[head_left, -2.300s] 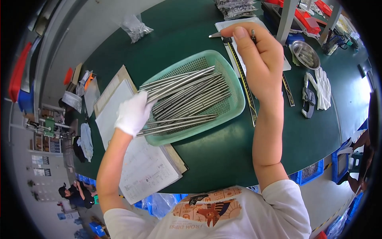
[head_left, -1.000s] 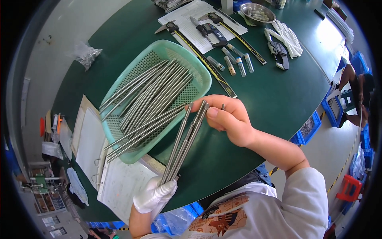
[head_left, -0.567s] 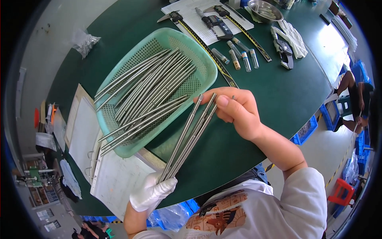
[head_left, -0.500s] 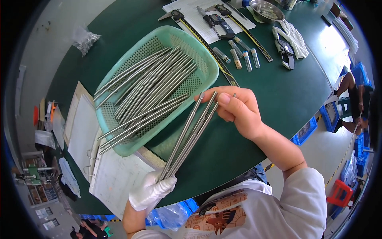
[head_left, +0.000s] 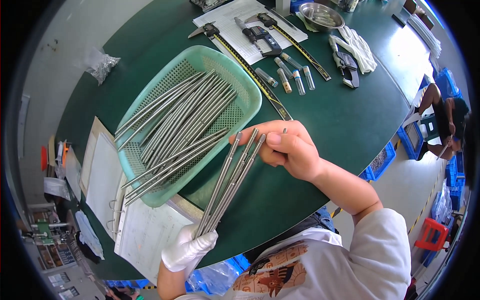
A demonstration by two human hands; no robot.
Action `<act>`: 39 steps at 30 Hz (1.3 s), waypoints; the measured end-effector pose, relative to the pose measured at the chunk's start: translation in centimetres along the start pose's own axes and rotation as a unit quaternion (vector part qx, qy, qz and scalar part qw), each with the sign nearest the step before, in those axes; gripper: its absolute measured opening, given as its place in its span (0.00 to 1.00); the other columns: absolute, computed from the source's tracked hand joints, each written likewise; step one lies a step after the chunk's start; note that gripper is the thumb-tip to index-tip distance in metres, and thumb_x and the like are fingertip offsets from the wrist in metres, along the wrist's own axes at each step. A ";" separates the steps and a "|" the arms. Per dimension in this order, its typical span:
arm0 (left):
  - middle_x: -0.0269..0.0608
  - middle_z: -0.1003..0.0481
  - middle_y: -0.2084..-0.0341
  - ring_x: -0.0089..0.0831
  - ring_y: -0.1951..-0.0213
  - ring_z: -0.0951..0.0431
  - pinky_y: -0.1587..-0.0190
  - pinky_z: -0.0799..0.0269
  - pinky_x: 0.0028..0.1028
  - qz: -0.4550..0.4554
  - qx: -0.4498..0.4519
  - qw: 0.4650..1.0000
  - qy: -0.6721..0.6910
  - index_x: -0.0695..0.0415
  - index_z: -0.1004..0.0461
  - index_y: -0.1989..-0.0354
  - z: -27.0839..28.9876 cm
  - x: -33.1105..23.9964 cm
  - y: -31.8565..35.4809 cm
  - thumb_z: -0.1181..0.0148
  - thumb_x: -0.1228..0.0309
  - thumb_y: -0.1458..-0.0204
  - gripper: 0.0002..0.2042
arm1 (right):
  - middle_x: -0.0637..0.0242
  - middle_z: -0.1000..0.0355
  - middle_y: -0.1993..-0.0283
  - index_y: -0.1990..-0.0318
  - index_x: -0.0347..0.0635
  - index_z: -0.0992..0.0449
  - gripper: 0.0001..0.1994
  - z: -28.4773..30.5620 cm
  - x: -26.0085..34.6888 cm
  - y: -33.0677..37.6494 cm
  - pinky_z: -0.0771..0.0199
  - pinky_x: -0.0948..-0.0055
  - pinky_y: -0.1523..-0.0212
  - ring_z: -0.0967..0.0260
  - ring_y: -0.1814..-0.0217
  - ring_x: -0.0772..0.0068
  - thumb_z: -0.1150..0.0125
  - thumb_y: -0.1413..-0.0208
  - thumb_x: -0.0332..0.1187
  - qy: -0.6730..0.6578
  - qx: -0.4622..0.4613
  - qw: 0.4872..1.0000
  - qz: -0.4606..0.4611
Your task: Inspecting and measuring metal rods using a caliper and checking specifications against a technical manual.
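My left hand, in a white glove, is closed around the lower ends of a few slim steel rods, which slant up and fan apart toward their tips. My bare right hand is closed beside those tips, its index finger stretched behind them and touching the leftmost one. A short thin metal pin pokes up from the right hand; the rest of it is hidden by the fingers. Left of the tips stands a pale green perforated basket with many similar rods lying in it.
Calipers, a digital micrometer and capped clear tubes lie on the green table beyond. At right are another micrometer, white gloves and a steel bowl. A ring binder lies under the basket's near side.
The rods' upper ends have spread further apart, and the rightmost tip now stands separate from the middle one. The whole view has shifted slightly.
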State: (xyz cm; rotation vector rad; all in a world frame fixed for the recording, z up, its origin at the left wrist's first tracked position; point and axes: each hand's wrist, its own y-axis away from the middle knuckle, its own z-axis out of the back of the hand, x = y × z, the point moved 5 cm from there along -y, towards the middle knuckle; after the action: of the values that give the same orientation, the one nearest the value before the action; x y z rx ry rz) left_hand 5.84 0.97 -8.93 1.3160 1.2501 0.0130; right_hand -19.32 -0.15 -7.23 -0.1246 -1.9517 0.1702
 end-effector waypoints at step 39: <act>0.48 0.28 0.63 0.30 0.64 0.24 0.60 0.26 0.25 -0.189 0.125 0.915 0.334 0.64 0.37 0.56 -0.5 -0.6 -3.1 0.51 0.68 0.45 0.13 | 0.78 0.52 0.89 0.84 0.46 0.40 0.16 -13.2 -5.9 7.7 0.55 0.83 0.90 0.52 0.90 0.82 0.33 0.66 0.26 0.437 0.267 0.709 0.485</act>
State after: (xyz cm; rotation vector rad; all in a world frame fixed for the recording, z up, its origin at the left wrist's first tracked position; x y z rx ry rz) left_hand 3.36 -0.14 -10.61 1.3079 2.1386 0.0313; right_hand -4.83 7.21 -9.08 -0.7058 -0.6567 1.1396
